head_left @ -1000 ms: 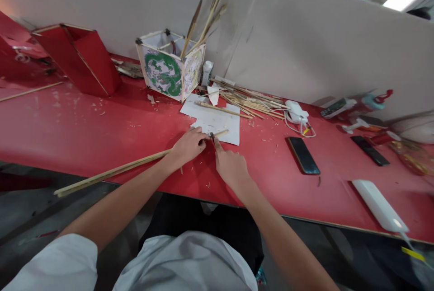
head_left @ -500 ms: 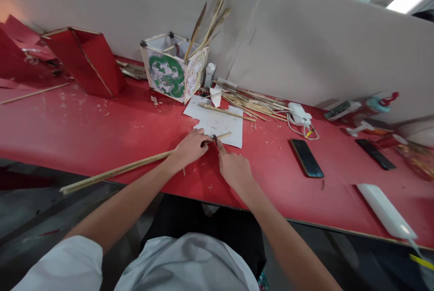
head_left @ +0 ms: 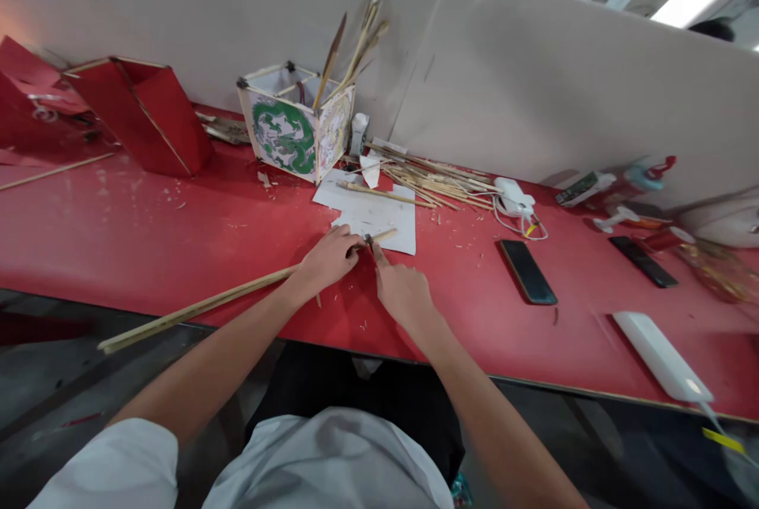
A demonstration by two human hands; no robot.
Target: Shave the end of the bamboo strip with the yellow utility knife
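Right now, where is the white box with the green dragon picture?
In the head view, the dragon box stands left of centre, between the red open-topped box and the small white-capped container.

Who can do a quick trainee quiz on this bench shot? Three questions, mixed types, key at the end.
1. True or false: the long pale stick at the left hand juts past the front edge of the red table.

2. Which figure shows on the paper-sided box?
A) red fish
B) green dragon
C) blue bird

3. Fill in: the phone nearest the right hand lies to that hand's ____.

Key: 1 true; 2 B; 3 right.
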